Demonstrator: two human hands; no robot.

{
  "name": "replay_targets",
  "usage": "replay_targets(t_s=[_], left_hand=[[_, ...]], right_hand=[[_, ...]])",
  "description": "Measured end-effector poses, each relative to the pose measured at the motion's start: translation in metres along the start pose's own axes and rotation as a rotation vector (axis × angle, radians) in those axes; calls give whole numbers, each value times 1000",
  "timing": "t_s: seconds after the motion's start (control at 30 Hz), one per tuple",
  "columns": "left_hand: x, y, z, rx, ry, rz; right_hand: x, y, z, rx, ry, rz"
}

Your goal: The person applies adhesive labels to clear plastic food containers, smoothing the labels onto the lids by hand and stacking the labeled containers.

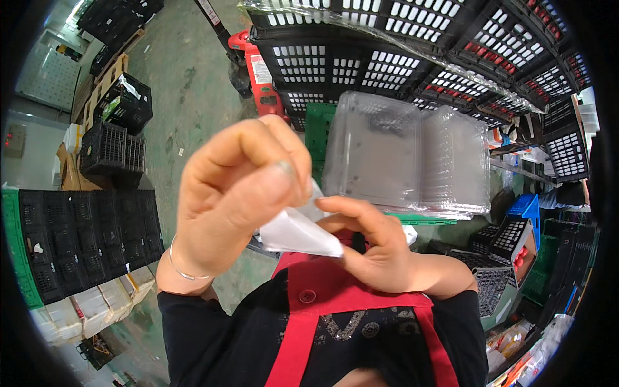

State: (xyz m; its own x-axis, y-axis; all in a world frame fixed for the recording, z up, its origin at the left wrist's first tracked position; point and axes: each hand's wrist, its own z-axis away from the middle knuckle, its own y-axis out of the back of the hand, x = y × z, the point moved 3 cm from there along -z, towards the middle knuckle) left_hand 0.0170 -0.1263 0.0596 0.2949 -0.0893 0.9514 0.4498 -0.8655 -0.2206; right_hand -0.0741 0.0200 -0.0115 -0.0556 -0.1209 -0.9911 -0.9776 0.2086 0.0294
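Close to the camera, my left hand [242,193] is raised with its fingers curled and pinching a thin white sheet [300,234], which looks like paper or film. The sheet is folded and hangs between both hands. My right hand [372,242], lower and further right, holds the sheet's other edge between thumb and fingers. Behind the hands, stacked clear plastic trays [377,155] rest on a green plastic crate [316,128]. A second stack of clear plastic trays [454,162] stands directly to the right of the first.
Black slatted crates [338,67], partly wrapped in film, rise beyond the trays. A red pallet jack [261,72] stands beside them. More black crates [92,237] and white boxes [99,307] line the left side. At right are a blue crate [524,210] and black crates holding red items.
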Motion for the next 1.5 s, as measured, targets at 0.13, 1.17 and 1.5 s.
replay_targets(t_s=[0.13,1.17,1.5], left_hand=[[-17,43,5,-195,35,34],[-79,46,23,-333,-467,-693],[-75,62,15,-369,-536,-570]], right_hand=[[-6,0,-2,102,54,-2],[-73,68,-10,646,-219,250],[-3,99,-53,389,-720,267]])
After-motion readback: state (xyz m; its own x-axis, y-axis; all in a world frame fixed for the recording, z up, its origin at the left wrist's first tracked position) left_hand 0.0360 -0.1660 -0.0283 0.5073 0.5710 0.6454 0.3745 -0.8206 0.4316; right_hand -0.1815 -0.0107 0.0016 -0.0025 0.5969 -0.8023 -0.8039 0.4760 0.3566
